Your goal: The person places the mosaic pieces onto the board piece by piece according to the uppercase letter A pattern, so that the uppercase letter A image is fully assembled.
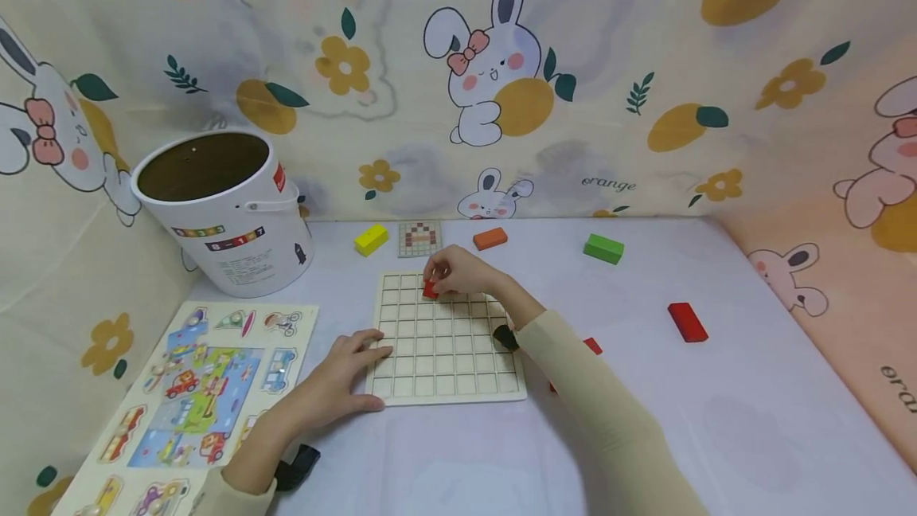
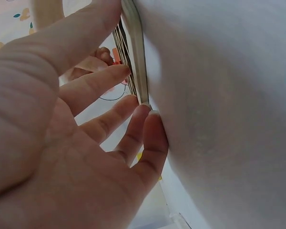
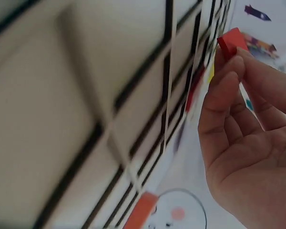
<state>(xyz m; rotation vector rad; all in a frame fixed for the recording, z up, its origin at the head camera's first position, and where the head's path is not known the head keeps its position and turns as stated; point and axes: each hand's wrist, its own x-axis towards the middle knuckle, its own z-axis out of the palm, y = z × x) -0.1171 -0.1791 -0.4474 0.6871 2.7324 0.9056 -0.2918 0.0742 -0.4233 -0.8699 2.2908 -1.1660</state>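
A pale wooden grid board [image 1: 447,353] lies flat on the table. My right hand [image 1: 458,271] pinches a small red block [image 3: 232,42] between thumb and fingertips, low over the far rows of squares, left of the middle. Another red piece [image 3: 194,90] shows at the board's surface beyond the fingers in the right wrist view. Along the board's left edge rests my left hand [image 1: 337,373], its fingers spread and fairly straight. In the left wrist view, the fingertips [image 2: 155,117] touch the board's rim [image 2: 137,52].
A white bucket [image 1: 243,261] stands at the back left, above a picture puzzle board [image 1: 204,388]. Behind the grid are a yellow block [image 1: 371,240], a pattern card [image 1: 419,239] and an orange block [image 1: 490,238]. A green block [image 1: 603,248] and red block [image 1: 688,322] lie rightward.
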